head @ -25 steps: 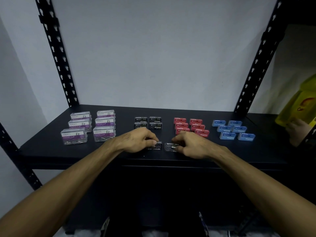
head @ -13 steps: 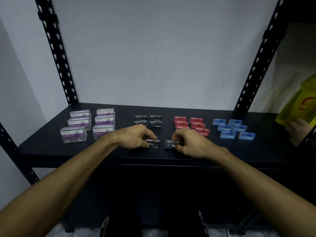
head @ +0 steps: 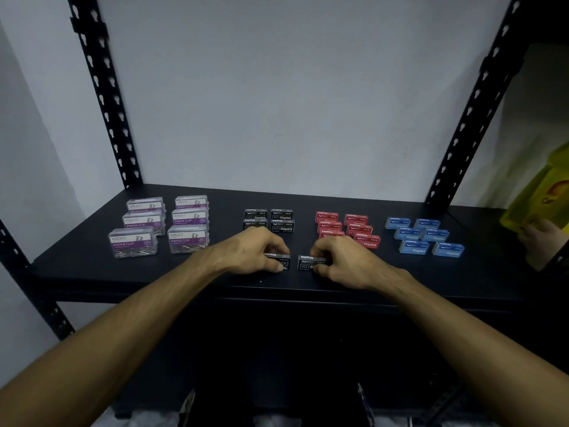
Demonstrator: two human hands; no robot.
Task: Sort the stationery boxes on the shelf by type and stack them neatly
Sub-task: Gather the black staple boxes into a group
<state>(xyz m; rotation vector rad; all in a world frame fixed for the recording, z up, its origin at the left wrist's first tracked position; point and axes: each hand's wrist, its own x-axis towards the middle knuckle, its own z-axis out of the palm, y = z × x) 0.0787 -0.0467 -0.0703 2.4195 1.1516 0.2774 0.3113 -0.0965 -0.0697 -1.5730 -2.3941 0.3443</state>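
We are on the black staples group: our left hand (head: pixel 252 252) pinches one black box (head: pixel 281 261) with curled fingers and our right hand (head: pixel 341 260) pinches its twin (head: pixel 308 262), both boxes down on the shelf (head: pixel 77 266), just apart. We judge the next move is to push them up behind our knuckles to the black stack (head: pixel 269 220), squared. Left of our hands the clear boxes (head: pixel 160 224) read "KREATI PAPER CLIP"; ours read "Staples", as do the red boxes (head: pixel 348 228) and blue boxes (head: pixel 425 235) to the right.

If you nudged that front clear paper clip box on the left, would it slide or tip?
The front clear paper clip box would probably slide rather than tip: it sits low and wide on the smooth black shelf. The loose clips visible inside would likely shift and rattle. Its hard plastic walls look stiff.
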